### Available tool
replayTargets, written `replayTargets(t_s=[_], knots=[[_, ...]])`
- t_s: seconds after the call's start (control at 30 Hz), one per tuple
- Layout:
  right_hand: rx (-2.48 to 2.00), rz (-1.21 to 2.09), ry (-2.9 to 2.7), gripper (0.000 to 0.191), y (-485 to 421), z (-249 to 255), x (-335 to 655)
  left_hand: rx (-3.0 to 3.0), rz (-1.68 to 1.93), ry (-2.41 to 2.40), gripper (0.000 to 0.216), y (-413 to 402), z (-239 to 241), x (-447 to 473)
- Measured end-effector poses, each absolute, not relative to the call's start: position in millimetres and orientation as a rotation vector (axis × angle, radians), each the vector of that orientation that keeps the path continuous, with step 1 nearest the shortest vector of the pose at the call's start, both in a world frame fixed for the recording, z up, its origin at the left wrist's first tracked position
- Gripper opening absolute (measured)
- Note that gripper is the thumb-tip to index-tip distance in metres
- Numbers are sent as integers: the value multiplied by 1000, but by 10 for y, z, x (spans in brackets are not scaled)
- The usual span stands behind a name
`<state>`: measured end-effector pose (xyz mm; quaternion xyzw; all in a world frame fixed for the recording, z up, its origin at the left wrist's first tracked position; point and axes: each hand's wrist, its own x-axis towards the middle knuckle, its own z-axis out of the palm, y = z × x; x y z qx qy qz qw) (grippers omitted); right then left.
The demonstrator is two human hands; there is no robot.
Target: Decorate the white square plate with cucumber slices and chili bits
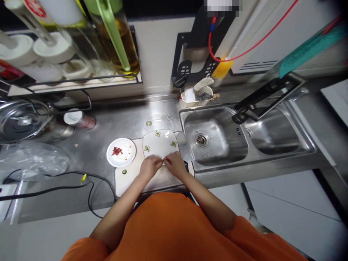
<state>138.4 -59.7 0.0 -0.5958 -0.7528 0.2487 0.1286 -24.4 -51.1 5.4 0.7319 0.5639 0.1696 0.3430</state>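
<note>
My left hand [150, 167] and my right hand [175, 165] meet at the near edge of a white squarish plate [163, 148]. Both are pinched around a small green piece [162, 161], perhaps cucumber; the fingertips mostly hide it. Green pinwheel shapes with reddish centres sit around the plate, one [157, 134] near its far edge. Beneath the plate's near side lies a pale cutting board [130, 183], with a green end piece [124, 172] on its left. A round white plate [130, 160] holds chopped red bits [116, 150]. By my right wrist a black handle [186, 166] shows partly.
Right of the board is a double steel sink [217, 137] with a black faucet [244, 112]. Another green piece [148, 123] lies behind the plate. At left are a jar [80, 119], a plastic bag [32, 161], a lidded pot [24, 119] and a black cable [103, 177].
</note>
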Motion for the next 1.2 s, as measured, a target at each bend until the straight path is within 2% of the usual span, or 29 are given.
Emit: replayTargets(t_s=[0.67,1.2], knots=[[-1731,722,-2251,18,-585,-36,1381,1919,279,1491,12,-486,105,-213],[-1700,782,-2148,11,-578,-36,1406,1895,362,1463,11,-502,91,-237]])
